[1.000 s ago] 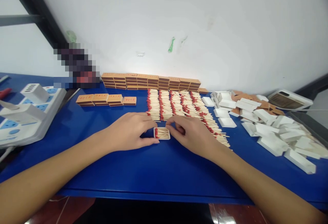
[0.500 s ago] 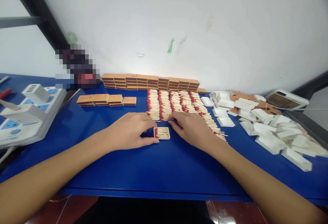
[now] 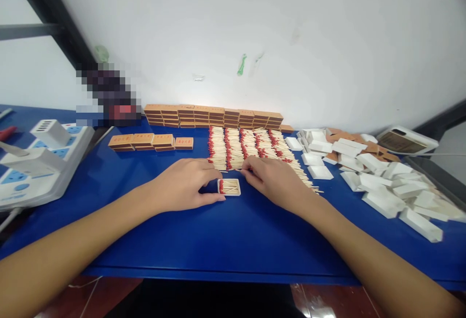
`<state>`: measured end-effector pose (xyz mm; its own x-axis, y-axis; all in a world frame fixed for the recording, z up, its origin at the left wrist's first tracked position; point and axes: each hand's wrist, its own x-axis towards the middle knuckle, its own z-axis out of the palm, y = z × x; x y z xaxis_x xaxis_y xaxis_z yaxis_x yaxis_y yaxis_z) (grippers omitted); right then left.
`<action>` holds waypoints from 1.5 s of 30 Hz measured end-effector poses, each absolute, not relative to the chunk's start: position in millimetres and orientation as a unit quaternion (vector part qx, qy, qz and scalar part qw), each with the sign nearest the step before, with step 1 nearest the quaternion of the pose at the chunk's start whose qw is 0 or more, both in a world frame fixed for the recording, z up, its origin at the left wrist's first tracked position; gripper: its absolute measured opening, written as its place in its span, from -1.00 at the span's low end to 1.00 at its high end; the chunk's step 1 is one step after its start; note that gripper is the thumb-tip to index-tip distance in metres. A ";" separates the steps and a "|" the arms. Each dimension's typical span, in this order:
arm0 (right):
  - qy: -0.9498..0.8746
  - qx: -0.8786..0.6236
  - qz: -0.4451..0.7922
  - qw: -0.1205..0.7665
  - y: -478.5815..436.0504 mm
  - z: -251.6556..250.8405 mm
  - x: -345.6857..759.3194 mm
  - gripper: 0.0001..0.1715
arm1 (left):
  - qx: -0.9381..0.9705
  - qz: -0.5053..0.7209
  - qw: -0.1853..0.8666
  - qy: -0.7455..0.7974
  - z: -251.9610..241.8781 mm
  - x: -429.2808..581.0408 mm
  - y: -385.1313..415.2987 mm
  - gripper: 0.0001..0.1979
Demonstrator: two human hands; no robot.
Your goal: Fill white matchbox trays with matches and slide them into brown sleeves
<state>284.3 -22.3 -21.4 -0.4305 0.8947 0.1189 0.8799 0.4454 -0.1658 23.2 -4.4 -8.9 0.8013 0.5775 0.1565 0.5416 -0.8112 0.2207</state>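
A small white matchbox tray (image 3: pixel 237 193) lies on the blue table, partly filled with red-tipped matches whose heads point left. My left hand (image 3: pixel 185 185) steadies its left end, the thumb at the near side and the fingers at the far side. Just beyond the tray, my right hand (image 3: pixel 271 179) has thumb and index finger pinched on a thin matchstick (image 3: pixel 236 170). Rows of loose matches (image 3: pixel 235 148) spread out beyond both hands, and my right hand covers some of them.
Orange matchboxes (image 3: pixel 211 114) are stacked along the wall, with a shorter row of matchboxes (image 3: pixel 142 141) at left. On the right lies a heap of white trays (image 3: pixel 382 182) mixed with orange sleeves. A phone (image 3: pixel 406 141) leans behind it. A power strip (image 3: pixel 73 162) occupies the left side.
My right hand has shifted slightly, and the matchstick at its fingertips now shows more clearly. My left hand stays at the tray.
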 end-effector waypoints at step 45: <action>-0.868 -0.471 0.082 0.131 -14.1 -18.6 244.1 -0.85 | 0.933 0.043 0.138 0.329 16.3 6.4 -7.4 -0.77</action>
<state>244.1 -14.1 -18.6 -0.5218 0.8396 0.1511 0.7968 0.5429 -0.2652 6.4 -7.4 16.3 0.7792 0.6266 -0.0105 0.6030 -0.7450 0.2854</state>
